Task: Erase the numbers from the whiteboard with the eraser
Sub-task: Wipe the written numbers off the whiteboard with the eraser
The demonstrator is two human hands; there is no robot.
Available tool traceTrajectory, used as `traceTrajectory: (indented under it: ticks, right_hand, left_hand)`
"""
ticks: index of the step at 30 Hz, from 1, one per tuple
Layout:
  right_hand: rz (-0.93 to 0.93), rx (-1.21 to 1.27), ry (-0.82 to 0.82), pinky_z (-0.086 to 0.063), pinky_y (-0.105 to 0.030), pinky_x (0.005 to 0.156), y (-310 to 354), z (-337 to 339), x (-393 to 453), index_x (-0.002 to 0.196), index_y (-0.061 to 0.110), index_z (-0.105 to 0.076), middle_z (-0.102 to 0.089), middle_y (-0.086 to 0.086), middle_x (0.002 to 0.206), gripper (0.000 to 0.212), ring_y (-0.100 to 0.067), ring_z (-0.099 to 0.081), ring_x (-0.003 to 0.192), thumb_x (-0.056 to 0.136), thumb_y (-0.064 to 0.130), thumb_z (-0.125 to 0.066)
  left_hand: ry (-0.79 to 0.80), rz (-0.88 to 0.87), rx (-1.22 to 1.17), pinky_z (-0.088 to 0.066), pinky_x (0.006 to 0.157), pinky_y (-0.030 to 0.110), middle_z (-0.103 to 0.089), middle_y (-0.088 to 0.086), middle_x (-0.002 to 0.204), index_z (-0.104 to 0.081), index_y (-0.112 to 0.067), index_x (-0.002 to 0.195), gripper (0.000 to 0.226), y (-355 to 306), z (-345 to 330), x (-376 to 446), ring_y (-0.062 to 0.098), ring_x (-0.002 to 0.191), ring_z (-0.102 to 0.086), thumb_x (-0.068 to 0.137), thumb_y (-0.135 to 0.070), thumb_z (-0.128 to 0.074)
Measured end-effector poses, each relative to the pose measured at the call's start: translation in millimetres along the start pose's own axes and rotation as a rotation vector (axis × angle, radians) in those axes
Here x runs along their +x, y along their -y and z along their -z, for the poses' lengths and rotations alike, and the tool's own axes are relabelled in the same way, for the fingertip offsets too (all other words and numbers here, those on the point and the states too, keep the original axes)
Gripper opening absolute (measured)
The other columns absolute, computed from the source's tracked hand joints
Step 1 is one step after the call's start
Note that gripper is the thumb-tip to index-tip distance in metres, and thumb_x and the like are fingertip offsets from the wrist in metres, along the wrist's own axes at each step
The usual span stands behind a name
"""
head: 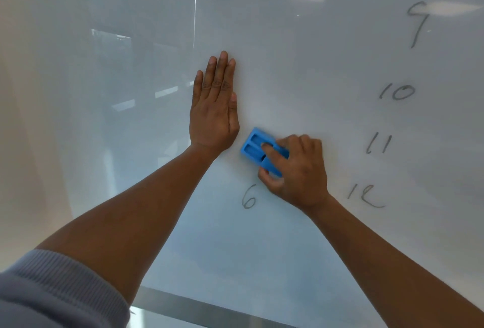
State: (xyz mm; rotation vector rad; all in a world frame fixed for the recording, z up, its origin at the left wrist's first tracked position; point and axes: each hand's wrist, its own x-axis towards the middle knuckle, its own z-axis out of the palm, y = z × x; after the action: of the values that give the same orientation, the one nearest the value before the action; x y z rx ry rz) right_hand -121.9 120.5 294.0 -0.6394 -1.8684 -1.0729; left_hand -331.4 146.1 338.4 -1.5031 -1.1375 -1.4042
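Observation:
A glossy whiteboard (pixel 301 236) fills the view. My right hand (pixel 298 173) grips a blue eraser (pixel 255 145) and presses it flat on the board, just above a handwritten 6 (pixel 248 200). My left hand (pixel 213 107) lies flat on the board to the left of the eraser, fingers together and pointing up, holding nothing. A column of numbers stands on the right: 9 (pixel 417 23), 10 (pixel 396 92), 11 (pixel 379 143) and 12 (pixel 365 195). The part of the board under the eraser and my right hand is hidden.
A metal frame strip (pixel 209 309) runs along the board's bottom edge. Room lights and windows reflect in the board's upper left. A grey sleeve (pixel 52 293) covers my left upper arm.

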Motion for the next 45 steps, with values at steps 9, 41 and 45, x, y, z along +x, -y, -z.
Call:
traceTrajectory:
  ticks: [9, 41, 45]
  right_hand:
    - [0.320, 0.054, 0.256, -0.044, -0.038, 0.070, 19.2, -0.3, -31.6, 0.105, 0.016, -0.067, -0.058, -0.006, 0.093, 0.037, -0.024, -0.050, 0.081, 0.074, 0.038, -0.067]
    - [0.681, 0.053, 0.590, -0.044, -0.036, 0.078, 20.2, 8.0, -34.0, 0.094, 0.028, -0.068, -0.054, 0.001, 0.107, 0.031, -0.020, -0.042, 0.097, 0.068, 0.045, -0.072]
    - [0.542, 0.033, 0.441, -0.041, -0.038, 0.075, -1.4, 18.7, 5.5, 0.096, 0.026, -0.067, -0.053, -0.002, 0.104, 0.032, -0.022, -0.046, 0.093, 0.069, 0.041, -0.069]
  left_hand:
    - [-0.024, 0.016, -0.003, -0.009, 0.127, 0.041, -0.024, 0.010, 0.165, -0.024, -0.007, 0.157, 0.053, -3.8, 1.8, 0.3, 0.025, 0.154, -0.017, 0.105, -0.014, -0.031]
    - [-0.011, 0.063, 0.004, -0.007, 0.127, 0.041, -0.023, 0.009, 0.165, -0.024, -0.008, 0.158, 0.053, -12.1, 5.4, -1.3, 0.024, 0.155, -0.015, 0.105, -0.012, -0.032]
    - [-0.004, 0.068, 0.018, -0.005, 0.127, 0.040, -0.022, 0.010, 0.166, -0.023, -0.008, 0.158, 0.053, -12.2, 5.8, -2.4, 0.024, 0.155, -0.015, 0.106, -0.014, -0.031]
